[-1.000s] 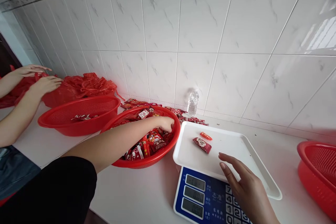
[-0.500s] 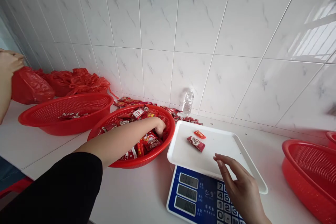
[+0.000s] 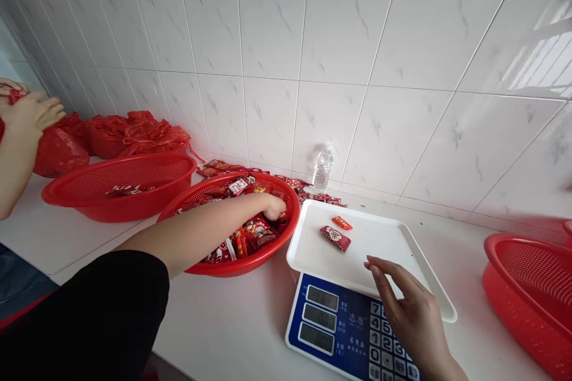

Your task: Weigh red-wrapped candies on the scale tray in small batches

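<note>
My left hand digs among snack packets in the red basket, and I can't tell its grip. My right hand is spread open over the scale tray. Picking stage, I judge; lift-out needs a firm pinch.

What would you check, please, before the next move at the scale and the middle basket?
1. Packet gripped by the left hand in the middle basket: cannot tell, fingers buried among wrappers.
2. The right hand empty: ok, open, holding nothing.
3. Right hand off the white tray: cannot tell, fingertips over its near edge.
4. Room on the tray: ok, only a dark red packet and a small orange packet lie there.
5. The scale displays readable: cannot tell, digits too faint.
6. The co-worker's hands clear of the basket: ok, they are at the red bag.
</note>
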Demonstrator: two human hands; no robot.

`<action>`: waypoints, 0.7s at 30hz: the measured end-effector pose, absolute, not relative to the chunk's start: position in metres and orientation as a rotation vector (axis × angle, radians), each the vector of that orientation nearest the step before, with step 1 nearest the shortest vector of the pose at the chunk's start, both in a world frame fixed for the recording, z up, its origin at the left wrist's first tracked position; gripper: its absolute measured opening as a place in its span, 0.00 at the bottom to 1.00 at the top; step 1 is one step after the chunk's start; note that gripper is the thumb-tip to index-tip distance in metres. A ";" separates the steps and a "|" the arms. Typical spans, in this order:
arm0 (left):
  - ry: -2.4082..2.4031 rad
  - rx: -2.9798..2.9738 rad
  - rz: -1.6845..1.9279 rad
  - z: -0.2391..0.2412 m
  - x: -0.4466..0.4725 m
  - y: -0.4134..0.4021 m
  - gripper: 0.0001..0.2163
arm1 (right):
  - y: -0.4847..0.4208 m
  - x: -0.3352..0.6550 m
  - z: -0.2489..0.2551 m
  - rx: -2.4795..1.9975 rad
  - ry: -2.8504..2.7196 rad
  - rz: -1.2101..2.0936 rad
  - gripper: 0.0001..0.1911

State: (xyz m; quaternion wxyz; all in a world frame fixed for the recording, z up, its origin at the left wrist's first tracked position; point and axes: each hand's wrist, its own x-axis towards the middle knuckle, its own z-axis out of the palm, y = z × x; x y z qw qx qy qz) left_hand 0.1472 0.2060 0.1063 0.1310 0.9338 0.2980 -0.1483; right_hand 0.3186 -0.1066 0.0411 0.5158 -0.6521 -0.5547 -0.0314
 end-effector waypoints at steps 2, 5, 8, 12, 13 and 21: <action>0.863 2.670 -0.516 0.121 0.143 0.207 0.06 | -0.107 0.318 0.042 -1.566 -1.340 -0.080 0.13; 0.868 2.602 -0.478 0.147 0.136 0.210 0.06 | -0.107 0.317 0.043 -1.557 -1.359 -0.085 0.13; 0.861 2.476 -0.413 0.168 0.135 0.207 0.08 | -0.107 0.317 0.042 -1.554 -1.364 -0.106 0.12; 0.787 2.289 -0.348 0.179 0.147 0.189 0.11 | -0.107 0.317 0.042 -1.557 -1.365 -0.099 0.12; 0.763 2.261 -0.324 0.179 0.152 0.181 0.12 | -0.107 0.317 0.042 -1.560 -1.364 -0.090 0.12; 0.504 2.050 -0.311 0.174 0.182 0.150 0.21 | -0.106 0.318 0.044 -1.566 -1.360 -0.076 0.13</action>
